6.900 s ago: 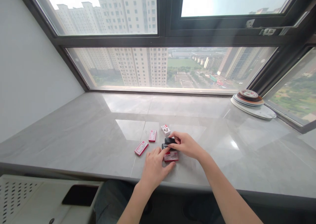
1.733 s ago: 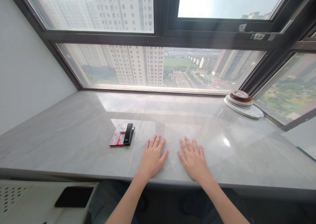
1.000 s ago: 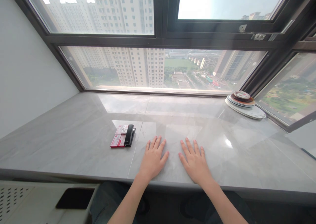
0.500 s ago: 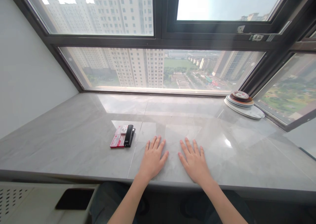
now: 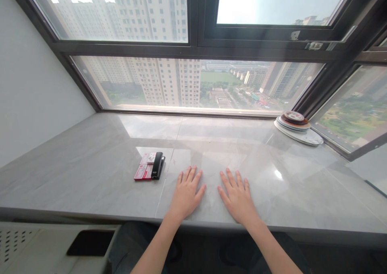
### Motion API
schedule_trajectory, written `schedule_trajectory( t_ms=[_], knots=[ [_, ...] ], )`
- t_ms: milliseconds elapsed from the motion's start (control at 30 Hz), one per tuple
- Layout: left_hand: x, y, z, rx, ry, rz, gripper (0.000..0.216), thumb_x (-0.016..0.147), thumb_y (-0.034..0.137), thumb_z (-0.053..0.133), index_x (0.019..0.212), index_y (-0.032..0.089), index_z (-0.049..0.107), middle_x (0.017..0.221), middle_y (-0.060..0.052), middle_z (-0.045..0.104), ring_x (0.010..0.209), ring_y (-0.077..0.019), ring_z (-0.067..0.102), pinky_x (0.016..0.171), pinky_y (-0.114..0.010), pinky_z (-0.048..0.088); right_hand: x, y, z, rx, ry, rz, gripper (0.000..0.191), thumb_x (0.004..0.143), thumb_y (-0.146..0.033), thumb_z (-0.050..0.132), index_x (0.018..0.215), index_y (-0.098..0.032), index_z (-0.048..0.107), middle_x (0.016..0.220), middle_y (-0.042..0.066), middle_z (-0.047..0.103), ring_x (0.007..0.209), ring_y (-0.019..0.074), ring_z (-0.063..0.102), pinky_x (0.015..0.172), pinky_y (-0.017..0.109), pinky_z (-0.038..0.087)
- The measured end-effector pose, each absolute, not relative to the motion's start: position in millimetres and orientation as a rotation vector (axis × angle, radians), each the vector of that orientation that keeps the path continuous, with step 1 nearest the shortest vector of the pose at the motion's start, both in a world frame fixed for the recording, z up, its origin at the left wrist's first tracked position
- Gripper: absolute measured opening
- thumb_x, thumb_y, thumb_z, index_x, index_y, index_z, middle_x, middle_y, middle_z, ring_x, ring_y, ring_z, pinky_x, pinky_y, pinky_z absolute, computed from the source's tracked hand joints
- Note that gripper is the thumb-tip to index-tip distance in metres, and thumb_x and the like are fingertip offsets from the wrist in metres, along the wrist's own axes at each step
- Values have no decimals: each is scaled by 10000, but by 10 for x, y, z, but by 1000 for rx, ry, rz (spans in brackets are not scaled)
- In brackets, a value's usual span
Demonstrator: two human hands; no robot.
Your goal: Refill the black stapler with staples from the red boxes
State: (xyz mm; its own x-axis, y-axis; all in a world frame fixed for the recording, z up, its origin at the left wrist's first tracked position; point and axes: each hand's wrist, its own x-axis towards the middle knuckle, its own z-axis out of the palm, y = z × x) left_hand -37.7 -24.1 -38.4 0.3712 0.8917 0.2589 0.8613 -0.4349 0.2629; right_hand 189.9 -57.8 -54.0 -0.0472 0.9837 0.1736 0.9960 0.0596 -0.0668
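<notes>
The left hand (image 5: 186,195) lies palm down on the grey stone tabletop (image 5: 90,177), near its front edge; its fingers (image 5: 190,174) are stretched out flat and slightly apart, holding nothing; the right hand (image 5: 238,197) lies just beside it in the same way, palm down, fingers (image 5: 231,179) spread a little and empty; the two hands are close but do not touch.

To the left of the left hand, apart from it, a black stapler (image 5: 157,165) lies on the tabletop, pointing away from the person; small red and white boxes (image 5: 143,171) lie right against its left side, lined up with it; what is printed on them is too small to read.

At the far right corner of the tabletop a stack of plates (image 5: 294,123) stands by the window (image 5: 193,80), well apart from the hands; below the front edge on the left is a white panel with holes (image 5: 24,241).
</notes>
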Motion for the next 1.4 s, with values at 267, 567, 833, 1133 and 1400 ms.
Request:
schedule_trajectory(
  t_ms=[267,567,833,1133,1400],
  knots=[
    [-375,-246,-388,2528,1630,583,536,1060,436,439,1584,331,392,1696,-31,320,1582,-299,241,1281,-584,204,1908,-577,-547,-2017,-2136,-89,631,1060,-549,287,1661,-360,256,1743,-16,142,1603,375,71,1247,658,97],
    [-375,-241,-387,2529,1627,589,533,1061,435,445,1580,324,397,1695,-36,321,1583,-293,238,1280,-581,209,1919,-570,-576,-1976,-2114,-71,627,1057,-533,322,1658,-361,271,1739,-9,168,1602,376,81,1245,664,99],
    [-378,-239,-380,2523,1623,569,540,1062,443,442,1585,318,394,1699,-43,311,1587,-293,230,1284,-578,202,1918,-572,-584,-1979,-2107,-61,626,1056,-537,322,1657,-367,271,1740,-15,163,1604,371,73,1248,661,90],
    [-390,-246,-369,2517,1608,558,537,1067,455,423,1587,321,396,1707,-39,292,1592,-291,218,1283,-579,200,1912,-572,-561,-1999,-2118,-64,626,1057,-541,303,1658,-366,267,1739,-13,171,1604,365,74,1248,656,90],
    [-400,-236,-397,2552,1615,525,541,1075,451,403,1595,305,384,1709,-52,287,1594,-295,209,1281,-580,203,1926,-557,-536,-2026,-2097,18,609,1049,-527,338,1639,-380,311,1730,-19,224,1602,347,81,1248,647,102]
  ],
)
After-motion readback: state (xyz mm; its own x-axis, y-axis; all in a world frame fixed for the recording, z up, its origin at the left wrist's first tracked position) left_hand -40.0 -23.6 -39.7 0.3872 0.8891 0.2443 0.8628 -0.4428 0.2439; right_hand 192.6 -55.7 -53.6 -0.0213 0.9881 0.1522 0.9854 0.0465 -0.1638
